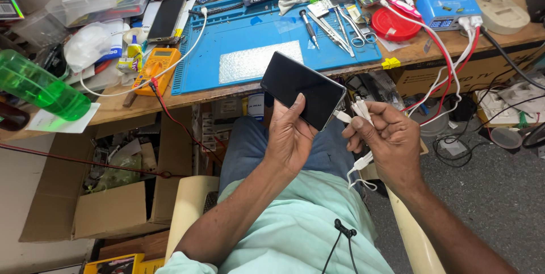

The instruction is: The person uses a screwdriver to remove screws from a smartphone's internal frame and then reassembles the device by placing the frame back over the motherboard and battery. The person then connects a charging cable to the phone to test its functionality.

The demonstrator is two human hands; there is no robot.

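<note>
My left hand (290, 135) grips a black smartphone (301, 88) with a dark screen, held tilted over my lap in front of the workbench. My right hand (386, 138) pinches a white charging cable (360, 109) with several plugs; one plug tip (342, 116) touches the phone's lower right end. The cable's loose part hangs below my right hand (359, 167).
A wooden bench (170, 101) carries a blue work mat (255, 30), tweezers and scissors (346, 30), a yellow multimeter (156, 67), a green bottle (40, 87), a blue power box (451, 7), a red lid (392, 24) and other phones. Cardboard boxes (113, 206) sit below.
</note>
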